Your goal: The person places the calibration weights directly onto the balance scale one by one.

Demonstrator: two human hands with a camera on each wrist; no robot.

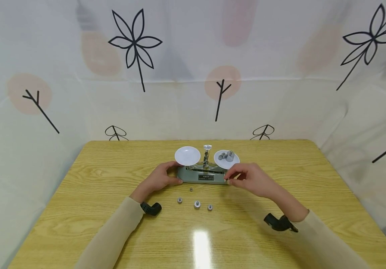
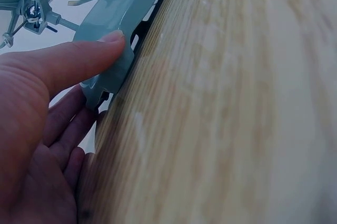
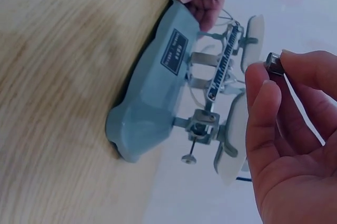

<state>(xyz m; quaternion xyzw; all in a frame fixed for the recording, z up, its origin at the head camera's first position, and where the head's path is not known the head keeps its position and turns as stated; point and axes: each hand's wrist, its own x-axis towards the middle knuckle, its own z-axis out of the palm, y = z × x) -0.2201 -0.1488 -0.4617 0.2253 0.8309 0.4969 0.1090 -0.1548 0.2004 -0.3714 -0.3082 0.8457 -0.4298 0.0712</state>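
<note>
A grey-green balance scale (image 1: 191,176) stands on the table, with a white left pan (image 1: 187,156) and a white right pan (image 1: 234,163). Several metal weights (image 1: 230,156) of different sizes sit on the right pan; nothing lies on the left one. My left hand (image 1: 157,178) grips the left end of the base, its thumb (image 2: 100,50) on the front and fingers behind. Beside the base's right end, below the right pan, my right hand (image 1: 255,181) pinches a small metal weight (image 3: 274,64) between thumb and fingertips.
Several knobbed metal weights (image 1: 197,204) stand on the wooden table (image 1: 119,149) in front of the scale, the smallest one (image 1: 191,189) nearest the base. A patterned white cloth (image 1: 176,112) hangs behind the table. Each wrist carries a black strap device (image 1: 151,208).
</note>
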